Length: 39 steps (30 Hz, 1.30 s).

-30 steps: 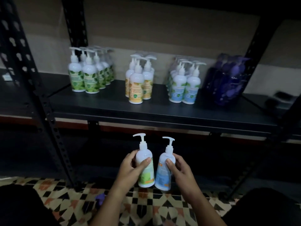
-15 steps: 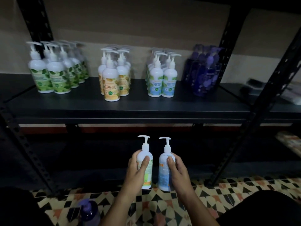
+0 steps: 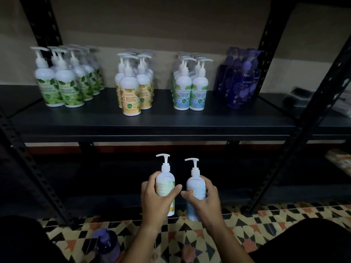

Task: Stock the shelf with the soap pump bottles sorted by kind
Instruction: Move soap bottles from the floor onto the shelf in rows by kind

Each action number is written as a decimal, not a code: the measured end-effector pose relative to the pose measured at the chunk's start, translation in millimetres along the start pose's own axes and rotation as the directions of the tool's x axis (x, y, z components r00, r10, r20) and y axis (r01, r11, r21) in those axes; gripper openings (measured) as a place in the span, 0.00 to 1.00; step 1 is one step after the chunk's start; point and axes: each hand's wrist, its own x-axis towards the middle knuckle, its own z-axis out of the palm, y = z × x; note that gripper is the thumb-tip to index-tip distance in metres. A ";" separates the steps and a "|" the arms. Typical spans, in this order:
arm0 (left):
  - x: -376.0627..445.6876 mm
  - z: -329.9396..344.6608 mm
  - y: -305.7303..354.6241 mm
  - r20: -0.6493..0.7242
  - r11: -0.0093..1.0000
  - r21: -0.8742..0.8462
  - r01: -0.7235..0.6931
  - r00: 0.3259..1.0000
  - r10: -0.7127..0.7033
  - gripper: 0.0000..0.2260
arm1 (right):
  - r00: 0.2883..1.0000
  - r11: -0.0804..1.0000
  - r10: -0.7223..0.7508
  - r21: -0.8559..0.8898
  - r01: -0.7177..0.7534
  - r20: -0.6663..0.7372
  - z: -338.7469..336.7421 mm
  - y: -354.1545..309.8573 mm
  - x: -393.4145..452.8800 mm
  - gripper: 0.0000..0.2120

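Observation:
My left hand (image 3: 154, 200) grips a white pump bottle with a green label (image 3: 165, 184), held upright below the shelf edge. My right hand (image 3: 206, 201) grips a white pump bottle with a blue label (image 3: 195, 186) beside it, a small gap apart. On the dark shelf (image 3: 152, 122) stand four groups: green-label bottles (image 3: 65, 82) at the left, orange-label bottles (image 3: 133, 88), blue-label bottles (image 3: 190, 86), and dark purple bottles (image 3: 241, 80) at the right.
A purple bottle (image 3: 108, 243) lies on the patterned tile floor (image 3: 190, 238) at the lower left. Black perforated uprights (image 3: 296, 133) frame the shelf on both sides. A lower shelf sits dark behind my hands. Another shelf unit continues to the right.
The view has shifted a little, so the shelf groups sit further right in frame. Both bottles stay in my hands, now slightly further apart.

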 end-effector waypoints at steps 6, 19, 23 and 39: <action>-0.4 -4.9 -3.7 0.023 0.993 -0.115 0.017 1.000 -0.014 0.30 | 0.998 0.994 -0.010 0.109 0.018 -0.070 0.9 -5.9 -6.0 0.31; 0.9 -12.0 3.0 0.028 0.964 -0.265 -0.009 0.999 0.018 0.25 | 0.997 0.989 -0.057 0.135 0.064 -0.057 10.2 -15.7 -8.5 0.23; 1.3 -7.6 2.6 0.053 0.963 -0.270 -0.011 0.998 0.026 0.20 | 0.997 0.990 -0.077 0.115 0.079 -0.029 14.6 -18.9 -10.5 0.26; 2.9 -15.0 -4.1 -0.018 0.973 -0.227 -0.040 0.999 0.037 0.29 | 0.986 0.989 -0.099 0.099 0.113 -0.134 24.0 -14.1 -8.7 0.35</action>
